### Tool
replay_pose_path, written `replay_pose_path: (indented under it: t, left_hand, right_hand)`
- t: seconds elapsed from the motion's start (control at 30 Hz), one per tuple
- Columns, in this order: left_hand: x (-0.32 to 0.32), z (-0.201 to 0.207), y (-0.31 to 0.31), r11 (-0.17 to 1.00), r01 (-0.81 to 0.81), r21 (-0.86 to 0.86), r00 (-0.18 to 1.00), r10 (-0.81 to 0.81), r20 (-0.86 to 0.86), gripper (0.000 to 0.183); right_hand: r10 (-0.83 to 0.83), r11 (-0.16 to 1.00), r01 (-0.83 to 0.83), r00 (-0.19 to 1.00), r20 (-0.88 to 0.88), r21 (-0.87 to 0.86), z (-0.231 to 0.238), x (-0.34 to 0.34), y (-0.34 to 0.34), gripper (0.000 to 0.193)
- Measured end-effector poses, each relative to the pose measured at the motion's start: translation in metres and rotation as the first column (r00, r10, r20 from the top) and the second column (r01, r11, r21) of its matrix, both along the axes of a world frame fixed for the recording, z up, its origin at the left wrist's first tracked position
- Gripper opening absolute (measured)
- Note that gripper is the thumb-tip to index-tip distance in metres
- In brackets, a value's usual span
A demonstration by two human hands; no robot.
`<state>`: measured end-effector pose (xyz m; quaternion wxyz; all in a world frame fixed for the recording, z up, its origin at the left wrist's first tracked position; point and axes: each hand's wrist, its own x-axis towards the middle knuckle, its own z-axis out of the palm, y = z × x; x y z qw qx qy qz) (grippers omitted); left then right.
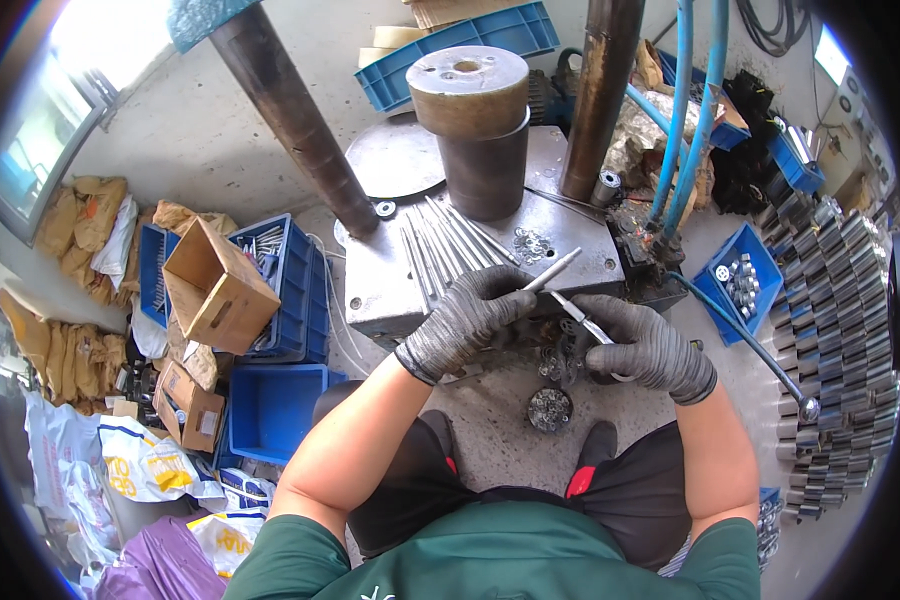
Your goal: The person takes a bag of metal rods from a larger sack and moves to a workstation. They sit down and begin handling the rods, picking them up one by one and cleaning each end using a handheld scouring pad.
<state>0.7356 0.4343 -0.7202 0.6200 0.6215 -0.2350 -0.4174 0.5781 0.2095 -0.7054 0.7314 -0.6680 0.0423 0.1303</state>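
My left hand point(470, 318), in a grey work glove, is closed on a metal rod point(558, 267) whose tapered end points up and to the right. My gloved right hand point(658, 350) grips a slim silver pen-like tool point(582, 318). Its thin tip is close to the rod; whether they touch I cannot tell. Just beyond my left hand, several similar metal rods point(448, 245) lie fanned out on the steel press table point(575, 245). A small heap of curly metal shavings point(532, 244) sits right of them.
A thick steel cylinder point(478, 130) stands between two dark press columns point(295, 115). Blue crates point(270, 410) and a cardboard box point(220, 285) are at left. At right are a blue bin of metal parts point(740, 280), stacked metal cylinders point(830, 350) and blue hoses point(688, 130). Shavings fill a round container point(550, 410) below.
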Motion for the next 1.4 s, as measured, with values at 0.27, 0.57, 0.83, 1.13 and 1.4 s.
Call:
replay_pose_path:
  t: [0.27, 0.57, 0.83, 1.13, 1.4]
  left_hand:
    - [0.07, -0.013, 0.059, 0.782, -0.604, 0.155, 0.636, 0.355, 0.685, 0.029]
    - [0.11, -0.064, 0.114, 0.638, -0.704, 0.314, 0.353, -0.07, 0.933, 0.037]
    - [0.105, -0.057, 0.105, 0.652, -0.751, 0.105, 0.072, -0.077, 0.994, 0.034]
    - [0.09, -0.053, 0.07, 0.707, -0.584, 0.399, 0.461, -0.115, 0.88, 0.05]
    - [0.097, -0.04, 0.078, 0.668, -0.531, 0.521, 0.688, -0.019, 0.725, 0.062]
  right_hand:
    - [-0.212, 0.975, 0.211, 0.977, -0.005, -0.066, -0.012, 0.008, 0.01, 0.069]
    - [-0.362, 0.905, 0.377, 0.926, 0.109, -0.198, -0.05, 0.044, 0.015, 0.031]
    - [-0.158, 0.531, 0.479, 0.867, 0.473, -0.7, -0.074, 0.076, -0.007, 0.029]
    - [0.127, 0.33, 0.458, 0.845, 0.52, -0.825, -0.073, 0.107, -0.011, 0.035]
    - [-0.109, 0.3, 0.417, 0.909, 0.403, -0.858, -0.07, 0.108, -0.04, 0.039]
